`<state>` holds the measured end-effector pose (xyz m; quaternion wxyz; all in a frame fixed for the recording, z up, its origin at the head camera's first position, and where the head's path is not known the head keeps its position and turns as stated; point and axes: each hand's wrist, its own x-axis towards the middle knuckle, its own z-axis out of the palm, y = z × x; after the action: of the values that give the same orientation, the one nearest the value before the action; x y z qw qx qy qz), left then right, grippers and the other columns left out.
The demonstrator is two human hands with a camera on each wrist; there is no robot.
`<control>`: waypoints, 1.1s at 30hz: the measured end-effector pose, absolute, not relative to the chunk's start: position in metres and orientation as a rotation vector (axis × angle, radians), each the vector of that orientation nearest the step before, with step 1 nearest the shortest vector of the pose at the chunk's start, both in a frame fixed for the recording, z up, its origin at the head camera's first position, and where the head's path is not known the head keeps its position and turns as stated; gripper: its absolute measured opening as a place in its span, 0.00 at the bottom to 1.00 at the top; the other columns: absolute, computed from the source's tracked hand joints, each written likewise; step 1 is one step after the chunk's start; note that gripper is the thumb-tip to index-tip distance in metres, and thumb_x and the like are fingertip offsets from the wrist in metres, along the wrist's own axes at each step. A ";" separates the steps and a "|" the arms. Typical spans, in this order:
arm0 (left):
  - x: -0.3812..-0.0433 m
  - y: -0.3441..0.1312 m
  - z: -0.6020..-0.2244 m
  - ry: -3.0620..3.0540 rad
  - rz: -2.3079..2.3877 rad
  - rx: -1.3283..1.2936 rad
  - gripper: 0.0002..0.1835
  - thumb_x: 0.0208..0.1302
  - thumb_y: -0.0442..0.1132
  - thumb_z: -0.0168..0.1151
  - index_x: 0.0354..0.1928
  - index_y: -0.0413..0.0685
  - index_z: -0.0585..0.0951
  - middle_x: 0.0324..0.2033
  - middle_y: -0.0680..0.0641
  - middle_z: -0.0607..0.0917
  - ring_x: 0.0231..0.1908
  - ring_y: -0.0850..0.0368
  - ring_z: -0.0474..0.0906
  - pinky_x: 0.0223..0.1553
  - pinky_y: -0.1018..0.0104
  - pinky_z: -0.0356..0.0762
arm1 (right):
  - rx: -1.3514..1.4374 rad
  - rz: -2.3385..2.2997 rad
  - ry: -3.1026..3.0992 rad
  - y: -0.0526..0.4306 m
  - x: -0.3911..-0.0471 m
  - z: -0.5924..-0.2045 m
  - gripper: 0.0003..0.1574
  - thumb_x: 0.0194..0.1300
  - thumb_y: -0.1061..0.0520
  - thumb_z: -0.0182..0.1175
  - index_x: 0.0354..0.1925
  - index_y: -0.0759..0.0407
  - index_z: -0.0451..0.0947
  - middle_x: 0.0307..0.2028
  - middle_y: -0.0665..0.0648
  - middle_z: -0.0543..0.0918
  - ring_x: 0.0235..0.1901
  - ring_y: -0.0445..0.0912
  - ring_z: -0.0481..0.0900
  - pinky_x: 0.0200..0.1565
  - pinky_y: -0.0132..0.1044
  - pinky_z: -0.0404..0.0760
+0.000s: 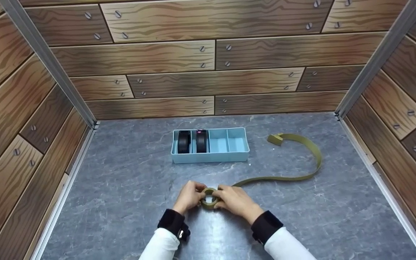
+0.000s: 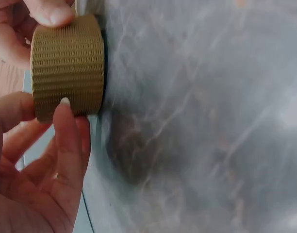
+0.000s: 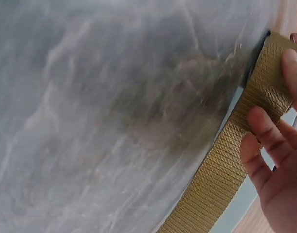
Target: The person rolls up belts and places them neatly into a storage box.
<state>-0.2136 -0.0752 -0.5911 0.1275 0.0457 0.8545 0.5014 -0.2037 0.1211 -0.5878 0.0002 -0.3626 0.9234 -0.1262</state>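
An olive-tan webbing belt point(image 1: 311, 173) is partly wound into a roll point(image 1: 209, 207) standing on its edge at the front middle of the floor. My left hand point(image 1: 189, 196) pinches the roll's left side, thumb and fingers against the ribbed webbing point(image 2: 67, 68). From the right, my right hand point(image 1: 236, 200) holds the roll with its thumb and fingers. In the right wrist view, the unwound strap point(image 3: 206, 179) runs away from the roll past the fingertips. The loose length curves right and back to a blocky end point(image 1: 275, 139), too small to identify.
A light blue divided box point(image 1: 209, 157) stands behind the hands. Black rolls, seemingly belts, sit in its two left compartments, one roll point(image 1: 184, 142) leftmost and another roll point(image 1: 201, 141) beside it. Wood-patterned walls point(image 1: 215, 83) enclose the grey marbled floor point(image 1: 128, 195) on three sides.
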 end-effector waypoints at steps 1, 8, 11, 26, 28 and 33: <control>-0.214 -0.075 -0.591 2.493 1.439 0.147 0.07 0.59 0.26 0.64 0.34 0.43 0.87 0.30 0.47 0.85 0.22 0.56 0.78 0.20 0.68 0.76 | -1.130 -0.399 2.900 0.121 -0.204 -0.588 0.15 0.59 0.40 0.66 0.35 0.47 0.79 0.29 0.46 0.69 0.23 0.40 0.67 0.25 0.35 0.69; -0.213 -0.071 -0.587 2.612 1.362 0.199 0.05 0.58 0.29 0.66 0.37 0.40 0.84 0.27 0.49 0.82 0.23 0.60 0.76 0.27 0.66 0.77 | -1.083 -0.411 2.978 0.115 -0.202 -0.589 0.20 0.53 0.37 0.69 0.25 0.47 0.76 0.25 0.47 0.70 0.21 0.42 0.69 0.23 0.38 0.72; -0.212 -0.072 -0.587 2.597 1.376 0.184 0.06 0.57 0.25 0.65 0.36 0.39 0.82 0.26 0.48 0.81 0.17 0.60 0.75 0.20 0.65 0.77 | -1.105 -0.394 2.979 0.116 -0.203 -0.589 0.19 0.54 0.36 0.69 0.27 0.48 0.78 0.26 0.47 0.73 0.22 0.43 0.72 0.24 0.38 0.74; -0.210 -0.073 -0.586 2.744 1.164 0.313 0.07 0.57 0.30 0.66 0.38 0.43 0.85 0.30 0.49 0.85 0.30 0.56 0.80 0.35 0.60 0.78 | -1.277 -0.514 2.810 0.119 -0.207 -0.588 0.16 0.57 0.42 0.68 0.26 0.49 0.76 0.27 0.46 0.69 0.22 0.38 0.68 0.24 0.33 0.69; -0.209 -0.076 -0.584 2.739 1.174 0.242 0.06 0.56 0.32 0.67 0.37 0.42 0.85 0.26 0.51 0.84 0.24 0.59 0.78 0.30 0.63 0.77 | -1.252 -0.506 2.834 0.118 -0.207 -0.589 0.17 0.56 0.41 0.69 0.25 0.49 0.76 0.26 0.46 0.69 0.21 0.38 0.67 0.24 0.34 0.69; -0.209 -0.080 -0.581 2.678 1.200 0.213 0.07 0.54 0.30 0.69 0.37 0.38 0.86 0.22 0.50 0.84 0.18 0.60 0.77 0.24 0.66 0.76 | -1.237 -0.516 2.830 0.121 -0.209 -0.588 0.16 0.55 0.41 0.69 0.24 0.48 0.77 0.25 0.45 0.70 0.21 0.38 0.66 0.24 0.33 0.69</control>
<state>-0.2086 -0.0802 -0.5809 0.0993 0.0720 0.9057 0.4058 -0.2086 0.1208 -0.5880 0.0052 -0.3950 0.9037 -0.1649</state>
